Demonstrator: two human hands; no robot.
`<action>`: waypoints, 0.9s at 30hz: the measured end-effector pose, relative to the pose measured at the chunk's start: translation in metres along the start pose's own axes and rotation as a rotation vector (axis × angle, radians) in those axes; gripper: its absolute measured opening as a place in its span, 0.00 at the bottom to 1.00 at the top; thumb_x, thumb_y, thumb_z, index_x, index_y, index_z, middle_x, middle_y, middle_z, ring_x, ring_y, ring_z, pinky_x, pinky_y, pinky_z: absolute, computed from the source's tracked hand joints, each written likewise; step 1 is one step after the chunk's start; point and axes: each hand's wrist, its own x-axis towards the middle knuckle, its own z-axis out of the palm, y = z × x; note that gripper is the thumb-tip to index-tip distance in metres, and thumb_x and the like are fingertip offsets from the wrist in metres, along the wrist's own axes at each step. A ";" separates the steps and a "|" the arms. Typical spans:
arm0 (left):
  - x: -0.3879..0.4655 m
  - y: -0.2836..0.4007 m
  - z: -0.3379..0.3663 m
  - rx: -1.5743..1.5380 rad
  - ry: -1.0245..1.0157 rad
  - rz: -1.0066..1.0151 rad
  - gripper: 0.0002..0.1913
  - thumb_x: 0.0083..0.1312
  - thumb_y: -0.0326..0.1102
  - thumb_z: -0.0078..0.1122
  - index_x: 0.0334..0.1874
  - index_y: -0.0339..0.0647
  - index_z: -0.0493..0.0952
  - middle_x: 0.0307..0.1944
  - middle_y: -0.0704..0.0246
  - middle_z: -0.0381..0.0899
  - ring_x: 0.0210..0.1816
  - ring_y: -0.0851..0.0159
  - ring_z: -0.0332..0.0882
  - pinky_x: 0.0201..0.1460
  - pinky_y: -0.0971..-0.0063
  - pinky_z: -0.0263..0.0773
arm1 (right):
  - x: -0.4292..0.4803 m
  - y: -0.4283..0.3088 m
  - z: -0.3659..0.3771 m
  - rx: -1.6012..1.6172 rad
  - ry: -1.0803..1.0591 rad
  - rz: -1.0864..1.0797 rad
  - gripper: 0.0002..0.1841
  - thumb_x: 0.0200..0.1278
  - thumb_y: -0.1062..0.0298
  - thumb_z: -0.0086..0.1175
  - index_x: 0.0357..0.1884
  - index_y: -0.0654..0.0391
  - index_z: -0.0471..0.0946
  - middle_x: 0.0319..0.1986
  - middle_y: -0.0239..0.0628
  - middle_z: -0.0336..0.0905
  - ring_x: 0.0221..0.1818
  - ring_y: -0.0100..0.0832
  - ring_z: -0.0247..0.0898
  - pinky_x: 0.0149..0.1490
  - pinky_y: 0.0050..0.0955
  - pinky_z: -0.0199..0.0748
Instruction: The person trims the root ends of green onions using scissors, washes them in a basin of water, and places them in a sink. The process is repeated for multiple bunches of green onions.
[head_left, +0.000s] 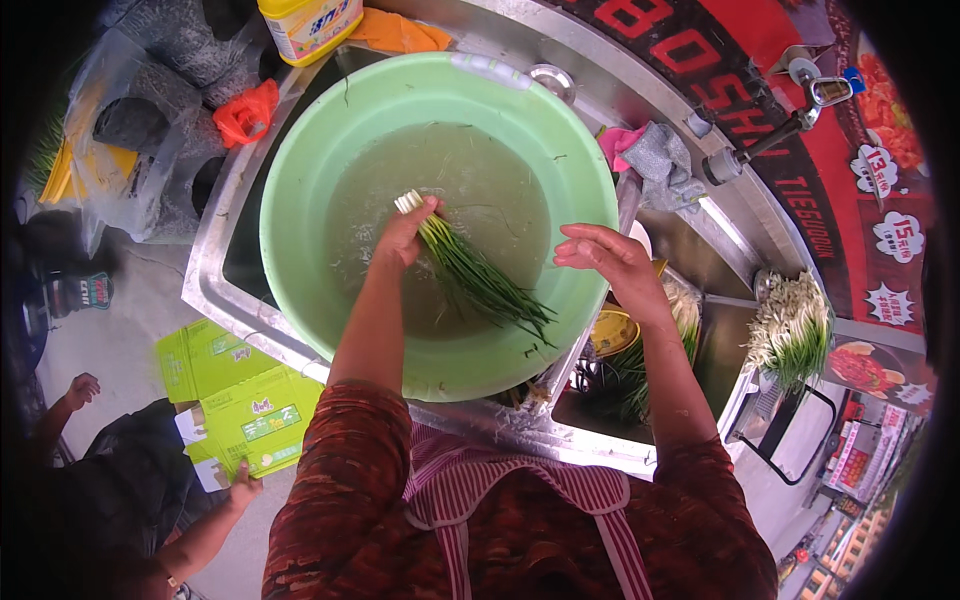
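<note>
My left hand (406, 234) grips a bunch of green onions (480, 262) near its white root ends. The long green leaves trail down to the right over a large pale-green plastic basin (300, 165). Cloudy water (450, 157) with loose bits of leaf lies in the basin's bottom. My right hand (600, 251) is held above the basin's right rim with its fingers apart, holding nothing. Whether the leaf tips touch the water is hard to tell.
The basin rests on a stainless steel sink (217, 255). More green onions (795, 322) stand at the far right, and others (682, 315) lie in the right sink compartment. A faucet (772, 139) and grey cloth (664, 161) are behind. Bottom left, another person holds a green carton (255, 412).
</note>
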 end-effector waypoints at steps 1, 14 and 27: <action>0.007 -0.005 -0.006 0.181 0.055 -0.004 0.16 0.61 0.43 0.67 0.43 0.39 0.77 0.38 0.65 0.81 0.40 0.61 0.79 0.45 0.63 0.76 | -0.018 -0.002 -0.004 -0.002 0.060 0.072 0.18 0.72 0.65 0.49 0.58 0.66 0.72 0.44 0.43 0.80 0.48 0.34 0.79 0.57 0.32 0.73; -0.068 0.136 0.132 1.490 0.854 1.312 0.14 0.58 0.48 0.66 0.33 0.46 0.81 0.31 0.67 0.79 0.32 0.53 0.79 0.32 0.60 0.72 | -0.153 0.020 -0.062 -0.054 0.267 0.056 0.16 0.68 0.72 0.54 0.55 0.66 0.74 0.38 0.39 0.81 0.42 0.27 0.78 0.50 0.26 0.75; -0.034 -0.085 0.115 2.184 0.274 0.765 0.08 0.56 0.31 0.57 0.36 0.53 0.80 0.35 0.69 0.75 0.39 0.59 0.78 0.41 0.64 0.75 | -0.209 0.066 -0.074 -0.148 0.212 0.263 0.15 0.65 0.72 0.57 0.52 0.65 0.76 0.36 0.34 0.81 0.39 0.22 0.77 0.46 0.21 0.74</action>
